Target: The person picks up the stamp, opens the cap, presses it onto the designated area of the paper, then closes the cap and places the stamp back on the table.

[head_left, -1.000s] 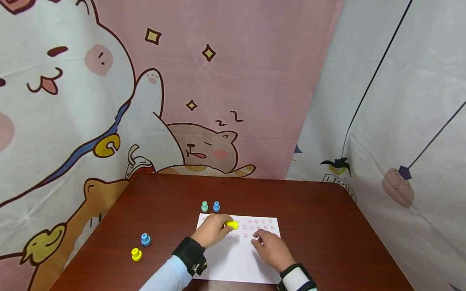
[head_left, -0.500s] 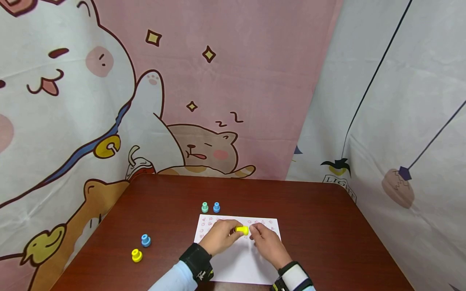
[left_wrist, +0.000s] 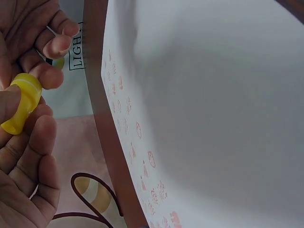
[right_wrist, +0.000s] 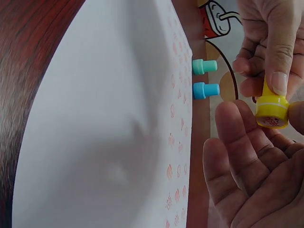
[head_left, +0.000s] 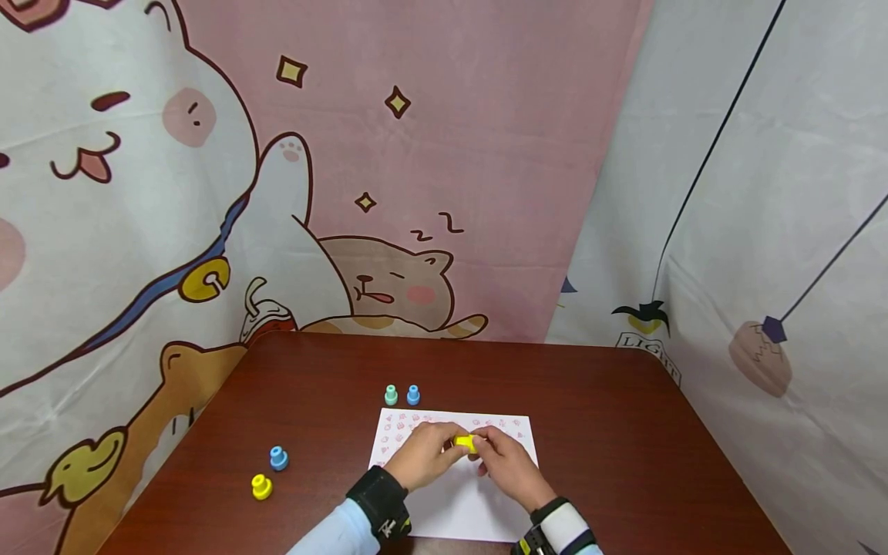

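Observation:
A small yellow stamp [head_left: 465, 442] is held between both hands above a white sheet of paper [head_left: 451, 512]. My left hand [head_left: 425, 453] grips its narrow handle with thumb and fingers. The thumb and a finger of my right hand [head_left: 512, 467] pinch the wide end of the stamp. In the right wrist view, the end face of the stamp [right_wrist: 271, 113] shows a reddish design. Part of the stamp [left_wrist: 29, 88] is hidden behind a thumb in the left wrist view. Rows of small red prints [right_wrist: 171, 171] cover the far part of the paper.
A green stamp [head_left: 391, 395] and a blue stamp [head_left: 413, 395] stand behind the paper. Another blue stamp [head_left: 278, 458] and a yellow one [head_left: 261, 486] stand to the left on the brown table [head_left: 590, 416]. A printed cloth [head_left: 486, 154] hangs behind.
My left hand has brought the yellow stamp rightward and slightly nearer. The right hand, apart from it a second ago, now pinches its wide end.

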{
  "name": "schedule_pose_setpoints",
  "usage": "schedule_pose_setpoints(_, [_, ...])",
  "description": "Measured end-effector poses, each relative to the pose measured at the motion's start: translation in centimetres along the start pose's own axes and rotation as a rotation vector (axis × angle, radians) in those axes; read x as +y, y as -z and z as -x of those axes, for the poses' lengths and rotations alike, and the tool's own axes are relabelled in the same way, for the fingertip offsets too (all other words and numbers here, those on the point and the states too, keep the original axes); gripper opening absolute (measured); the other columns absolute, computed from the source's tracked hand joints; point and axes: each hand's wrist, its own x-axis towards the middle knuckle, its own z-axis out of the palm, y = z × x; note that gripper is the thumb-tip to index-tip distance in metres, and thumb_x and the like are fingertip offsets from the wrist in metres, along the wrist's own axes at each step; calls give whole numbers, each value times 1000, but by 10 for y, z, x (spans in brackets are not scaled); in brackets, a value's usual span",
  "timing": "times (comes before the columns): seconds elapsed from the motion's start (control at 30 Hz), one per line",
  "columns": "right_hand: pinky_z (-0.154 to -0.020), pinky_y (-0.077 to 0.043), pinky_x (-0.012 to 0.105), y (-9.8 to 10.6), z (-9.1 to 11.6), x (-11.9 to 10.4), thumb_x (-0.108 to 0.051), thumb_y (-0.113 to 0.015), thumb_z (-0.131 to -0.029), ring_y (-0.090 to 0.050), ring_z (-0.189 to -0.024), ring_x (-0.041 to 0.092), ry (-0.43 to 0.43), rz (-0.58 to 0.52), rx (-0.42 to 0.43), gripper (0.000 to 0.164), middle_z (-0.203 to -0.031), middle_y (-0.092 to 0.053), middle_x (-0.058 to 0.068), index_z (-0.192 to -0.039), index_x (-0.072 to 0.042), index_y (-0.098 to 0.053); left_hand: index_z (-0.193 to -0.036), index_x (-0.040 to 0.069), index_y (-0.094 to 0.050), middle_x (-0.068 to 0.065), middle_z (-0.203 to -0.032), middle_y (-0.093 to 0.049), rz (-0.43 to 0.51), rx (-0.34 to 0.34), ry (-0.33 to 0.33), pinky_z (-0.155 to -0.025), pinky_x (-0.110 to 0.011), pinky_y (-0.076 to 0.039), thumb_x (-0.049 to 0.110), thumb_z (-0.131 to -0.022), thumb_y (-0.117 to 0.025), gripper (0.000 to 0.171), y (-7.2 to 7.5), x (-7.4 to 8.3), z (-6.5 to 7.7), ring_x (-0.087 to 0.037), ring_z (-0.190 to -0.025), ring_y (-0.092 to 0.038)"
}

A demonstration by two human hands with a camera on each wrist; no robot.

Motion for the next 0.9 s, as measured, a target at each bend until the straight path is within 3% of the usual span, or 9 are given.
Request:
schedule_pose_setpoints(0.43, [-64, -53, 31, 1, -1, 4, -19, -55, -102, -62, -65, 17, -57, -189, -22, 27, -82, -62, 7, -114, 5, -57, -103, 13, -76, 16, -81, -66, 58, -5, 7, -63, -19, -45, 21, -90, -74, 15, -1, -1, -1, 0, -69, -53])
schedule_pose_setpoints(0.67, [-66, -53, 30, 4, -4, 9, -18, -53, -103, -60, -68, 15, -76, -294, -57, 28, -81, -59, 5, -111, 9, -55, -102, 12, -75, 11, -77, -65, 192, -26, 18, -58, -19, -45, 17, -91, -73, 12, -1, -4, 0, 0, -65, -52])
schedule_pose_setpoints(0.8, [-70, -54, 31, 7, -3, 6, -21, -51, -104, -60, -71, 16, -109, -321, -58, 28, -83, -59, 7, -112, 6, -54, -104, 11, -75, 5, -81, -69, 254, -31, 46, -62, -21, -49, 14, -91, -73, 14, 2, -5, -1, -1, -67, -55])
schedule_pose_setpoints(0.9, [-71, -54, 31, 8, -3, 5, -23, -52, -104, -60, -72, 16, -111, -305, -37, 29, -84, -59, 8, -113, 5, -54, -104, 10, -75, 6, -82, -69, 228, -25, 39, -63, -21, -49, 15, -91, -73, 14, 5, -6, -2, -2, -69, -56])
